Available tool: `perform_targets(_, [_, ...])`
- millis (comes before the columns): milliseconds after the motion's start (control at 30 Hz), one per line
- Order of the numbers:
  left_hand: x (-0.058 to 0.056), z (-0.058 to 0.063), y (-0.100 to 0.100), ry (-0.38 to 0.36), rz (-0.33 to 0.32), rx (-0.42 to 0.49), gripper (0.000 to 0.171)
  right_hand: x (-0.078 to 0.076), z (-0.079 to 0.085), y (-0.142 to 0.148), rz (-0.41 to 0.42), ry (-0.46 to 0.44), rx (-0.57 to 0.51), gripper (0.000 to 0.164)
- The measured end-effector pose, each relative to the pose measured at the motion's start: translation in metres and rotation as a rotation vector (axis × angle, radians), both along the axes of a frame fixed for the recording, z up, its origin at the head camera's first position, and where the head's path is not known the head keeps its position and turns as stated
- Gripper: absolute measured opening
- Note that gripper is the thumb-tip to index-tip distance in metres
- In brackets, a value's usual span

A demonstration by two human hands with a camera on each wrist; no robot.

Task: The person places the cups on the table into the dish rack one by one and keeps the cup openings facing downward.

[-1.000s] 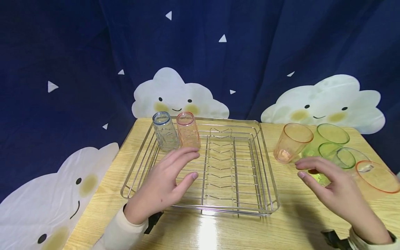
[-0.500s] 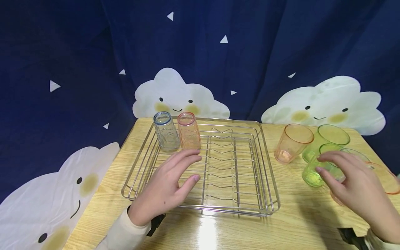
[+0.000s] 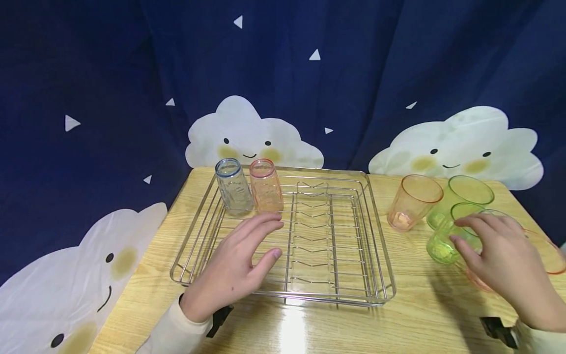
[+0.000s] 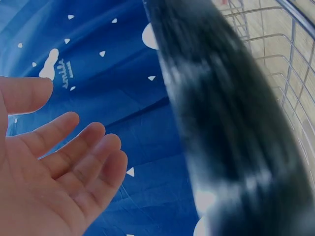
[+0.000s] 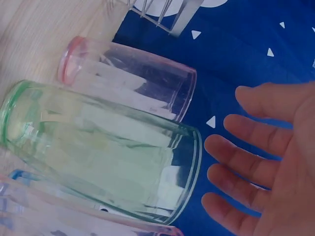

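My left hand (image 3: 236, 260) hovers over the front left of the wire dish rack (image 3: 318, 297), fingers loosely bent, holding nothing. Two upside-down glasses stand in the rack's back left corner: a clear blue-rimmed glass (image 3: 236, 191) and a pink glass (image 3: 267, 191). On the right, my right hand (image 3: 508, 270) is held with relaxed fingers above the nearer green glass (image 3: 442, 246). In the right wrist view, a gap shows between my fingertips and the green glass's (image 5: 103, 152) rim. My right hand partly hides an orange-rimmed glass (image 3: 556, 258) and a clear blue-rimmed one.
An orange glass (image 3: 413, 204) stands upright just right of the rack, and another green glass (image 3: 470, 191) is behind the nearer one. A dark blue curtain (image 3: 283, 64) with white clouds hangs behind the wooden table (image 3: 411, 314).
My right hand has moved right, from beside the orange glass to over the nearer green glass, uncovering that glass's base. My left hand has stayed nearly still over the rack.
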State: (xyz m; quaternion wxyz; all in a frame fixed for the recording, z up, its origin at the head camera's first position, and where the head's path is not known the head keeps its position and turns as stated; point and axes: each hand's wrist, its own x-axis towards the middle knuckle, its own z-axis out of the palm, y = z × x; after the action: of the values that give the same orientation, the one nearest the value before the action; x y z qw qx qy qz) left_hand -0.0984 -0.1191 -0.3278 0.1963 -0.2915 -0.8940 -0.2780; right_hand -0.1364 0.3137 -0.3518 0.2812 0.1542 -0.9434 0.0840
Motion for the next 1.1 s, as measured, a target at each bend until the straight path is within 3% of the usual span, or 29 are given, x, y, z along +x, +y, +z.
perform_targets(300, [0.001,-0.003,0.001,-0.014,-0.002,0.001,0.038,-0.003,-0.009,0.005,-0.019,-0.034,0.059,0.034])
perform_targets(700, [-0.001,-0.008,0.003,-0.016,0.011,-0.019,0.039,-0.009,-0.012,0.008,-0.093,0.009,0.055,0.042])
perform_targets(1100, [-0.001,-0.011,0.004,-0.03,0.002,-0.025,0.04,-0.012,-0.015,0.008,-0.094,0.077,0.07,0.02])
